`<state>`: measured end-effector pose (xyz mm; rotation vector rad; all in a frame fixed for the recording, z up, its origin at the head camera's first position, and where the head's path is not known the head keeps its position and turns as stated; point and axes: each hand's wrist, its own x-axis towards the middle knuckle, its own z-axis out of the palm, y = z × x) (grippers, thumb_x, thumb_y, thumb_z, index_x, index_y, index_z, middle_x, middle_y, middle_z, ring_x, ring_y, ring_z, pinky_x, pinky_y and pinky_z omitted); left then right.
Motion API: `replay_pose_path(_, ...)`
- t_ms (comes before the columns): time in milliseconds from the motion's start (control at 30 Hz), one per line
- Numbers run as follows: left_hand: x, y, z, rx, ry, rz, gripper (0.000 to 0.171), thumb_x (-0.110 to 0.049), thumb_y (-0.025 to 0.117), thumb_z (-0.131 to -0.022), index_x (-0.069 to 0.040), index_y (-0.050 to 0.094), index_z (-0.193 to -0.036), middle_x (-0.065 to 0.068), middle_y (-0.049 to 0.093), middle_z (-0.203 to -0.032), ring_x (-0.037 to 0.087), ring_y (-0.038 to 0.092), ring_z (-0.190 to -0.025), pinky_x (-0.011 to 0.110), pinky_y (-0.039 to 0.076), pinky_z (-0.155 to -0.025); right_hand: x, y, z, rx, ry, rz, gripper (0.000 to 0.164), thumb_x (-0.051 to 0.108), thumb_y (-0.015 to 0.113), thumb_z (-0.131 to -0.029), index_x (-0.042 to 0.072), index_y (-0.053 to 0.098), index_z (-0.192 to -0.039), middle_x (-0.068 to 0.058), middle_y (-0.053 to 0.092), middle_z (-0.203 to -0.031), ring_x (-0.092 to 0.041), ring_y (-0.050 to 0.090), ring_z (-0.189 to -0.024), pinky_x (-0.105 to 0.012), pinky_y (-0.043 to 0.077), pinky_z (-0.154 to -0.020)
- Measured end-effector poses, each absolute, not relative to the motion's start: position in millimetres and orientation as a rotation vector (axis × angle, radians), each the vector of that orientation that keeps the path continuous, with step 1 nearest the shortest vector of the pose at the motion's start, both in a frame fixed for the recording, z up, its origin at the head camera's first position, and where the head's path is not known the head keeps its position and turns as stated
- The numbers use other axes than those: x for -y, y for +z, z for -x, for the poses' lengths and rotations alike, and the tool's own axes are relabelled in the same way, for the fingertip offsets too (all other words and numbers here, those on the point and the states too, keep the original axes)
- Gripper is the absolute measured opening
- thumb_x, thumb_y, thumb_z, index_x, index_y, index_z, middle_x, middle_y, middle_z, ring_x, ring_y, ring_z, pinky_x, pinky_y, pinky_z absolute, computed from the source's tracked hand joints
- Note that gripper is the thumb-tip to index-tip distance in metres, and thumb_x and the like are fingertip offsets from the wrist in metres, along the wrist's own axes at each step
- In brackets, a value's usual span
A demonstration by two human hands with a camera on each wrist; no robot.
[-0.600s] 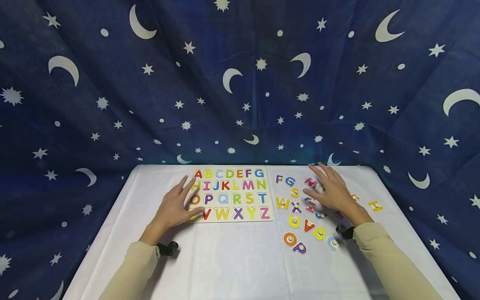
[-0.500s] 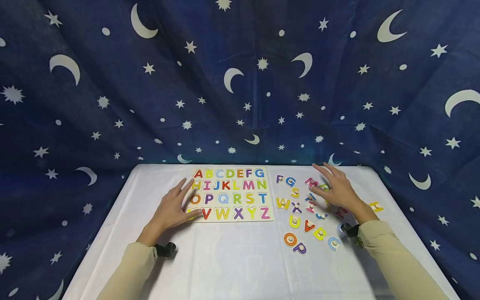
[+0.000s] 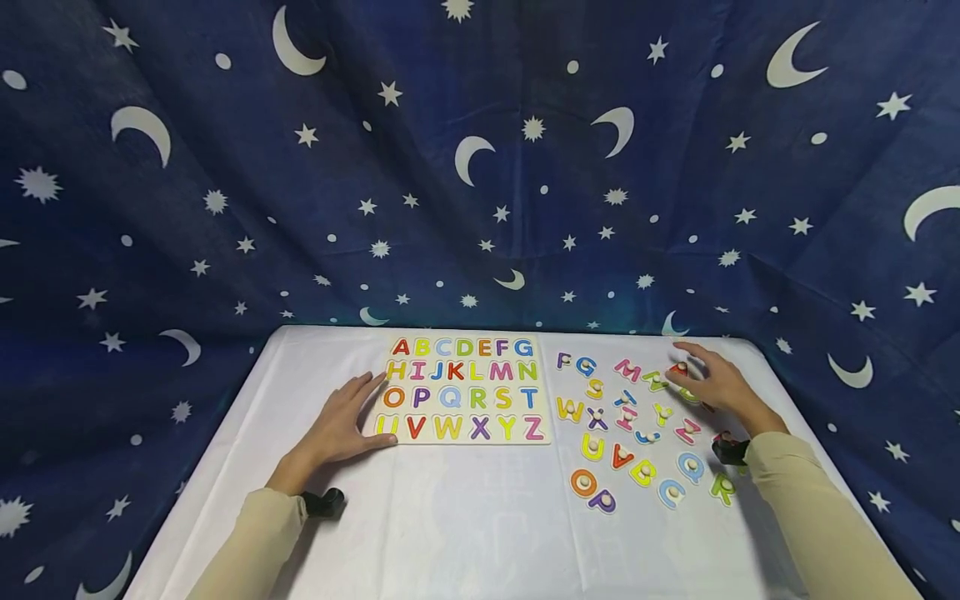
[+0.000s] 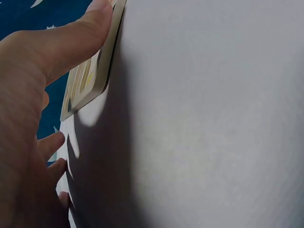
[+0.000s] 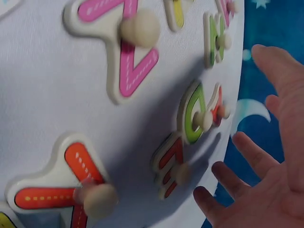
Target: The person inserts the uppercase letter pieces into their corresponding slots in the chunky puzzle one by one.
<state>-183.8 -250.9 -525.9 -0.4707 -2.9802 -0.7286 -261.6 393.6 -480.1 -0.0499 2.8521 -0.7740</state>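
A wooden alphabet board point(image 3: 546, 392) with colored letters A to Z lies left of the middle of the table. My left hand point(image 3: 337, 425) spreads along its left side, thumb tip right at the front edge in the left wrist view. To the right, my right hand point(image 3: 723, 387) hovers over the far right of the loose knobbed letters, fingers spread and holding nothing. Nearest to it are a green D point(image 5: 192, 121), a red letter point(image 5: 217, 107) and an orange E point(image 5: 171, 161). A pink Z point(image 5: 127, 61) and a red K point(image 5: 35, 198) show closer to the right wrist camera.
Several loose letters spread over the right half of the white table point(image 3: 465, 525), among them an orange O point(image 3: 576, 483), purple P point(image 3: 602, 502) and light-blue C point(image 3: 670, 493). Behind the table hangs a dark blue curtain point(image 3: 420, 150) with moons and stars.
My right hand has moved right and a little nearer, uncovering letters such as the green N and yellow Y. The left hand has slid slightly left and down along the board.
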Motion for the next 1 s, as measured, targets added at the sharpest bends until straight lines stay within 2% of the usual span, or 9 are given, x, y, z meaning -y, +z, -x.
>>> replay_pose_path(133,258,-529,185,3.008,-0.774,0.447,0.109,-0.060,0.085,-0.073,-0.013,0.037,-0.159,0.025,0.034,-0.161,0.050,0.025,-0.150,0.071,0.014,-0.120,-400,-484,265,-2.794,-0.811,-0.033,0.085,0.054,0.065,-0.098,0.009,0.030,-0.160,-0.038,0.023,-0.159,-0.060,0.032,-0.136,-0.069,0.046,-0.099)
replay_pose_path(167,259,-529,185,3.016,-0.778,0.444,0.109,-0.060,0.085,-0.072,-0.013,0.038,-0.158,0.025,0.034,-0.162,0.050,0.024,-0.150,0.071,0.012,-0.120,-402,-485,267,-2.792,-0.815,-0.042,0.084,0.054,0.064,-0.098,0.008,0.031,-0.160,-0.038,0.024,-0.159,-0.060,0.031,-0.138,-0.070,0.044,-0.102)
replay_pose_path(300,263,-530,185,3.037,-0.782,0.446,0.107,-0.061,0.086,-0.072,-0.012,0.042,-0.156,0.024,0.031,-0.163,0.050,0.019,-0.152,0.072,0.008,-0.120,-407,-489,271,-2.788,-0.859,-0.098,0.080,0.050,0.066,-0.098,0.004,0.036,-0.156,-0.037,0.031,-0.156,-0.056,0.038,-0.134,-0.063,0.049,-0.099)
replay_pose_path(500,265,-529,185,3.034,-0.829,0.456,0.103,-0.059,0.087,-0.071,-0.014,0.046,-0.154,0.023,0.030,-0.164,0.048,0.018,-0.153,0.072,0.006,-0.120,-411,-493,271,-2.783,-0.928,-0.190,0.068,0.043,0.066,-0.099,-0.001,0.047,-0.147,-0.036,0.042,-0.148,-0.047,0.048,-0.117,-0.043,0.054,-0.081)
replay_pose_path(600,266,-528,184,3.030,-0.824,0.462,0.102,-0.060,0.087,-0.071,-0.013,0.048,-0.153,0.023,0.031,-0.164,0.049,0.019,-0.152,0.072,0.007,-0.120,-411,-495,271,-2.780,-0.956,-0.227,0.063,0.041,0.066,-0.099,-0.002,0.051,-0.144,-0.034,0.045,-0.144,-0.043,0.050,-0.111,-0.031,0.050,-0.071)
replay_pose_path(700,266,-525,184,3.027,-0.796,0.475,0.101,-0.061,0.086,-0.071,-0.012,0.049,-0.151,0.024,0.032,-0.163,0.050,0.022,-0.151,0.073,0.010,-0.119,-409,-496,271,-2.790,-0.965,-0.255,0.059,0.039,0.066,-0.099,-0.001,0.054,-0.141,-0.033,0.047,-0.141,-0.041,0.051,-0.107,-0.026,0.048,-0.065)
replay_pose_path(833,267,-522,184,3.065,-0.771,0.462,0.101,-0.060,0.086,-0.071,-0.013,0.049,-0.152,0.023,0.032,-0.163,0.048,0.022,-0.151,0.072,0.011,-0.120,-407,-498,272,-2.824,-0.966,-0.275,0.052,0.035,0.065,-0.100,-0.002,0.059,-0.136,-0.033,0.050,-0.139,-0.042,0.052,-0.107,-0.033,0.050,-0.070)
replay_pose_path(1000,266,-518,185,3.113,-0.775,0.437,0.101,-0.059,0.088,-0.070,-0.015,0.049,-0.153,0.022,0.031,-0.164,0.047,0.021,-0.152,0.071,0.011,-0.121,-404,-499,272,-2.865,-0.944,-0.347,0.046,0.033,0.066,-0.099,-0.002,0.064,-0.129,-0.033,0.052,-0.136,-0.046,0.051,-0.111,-0.055,0.047,-0.084)
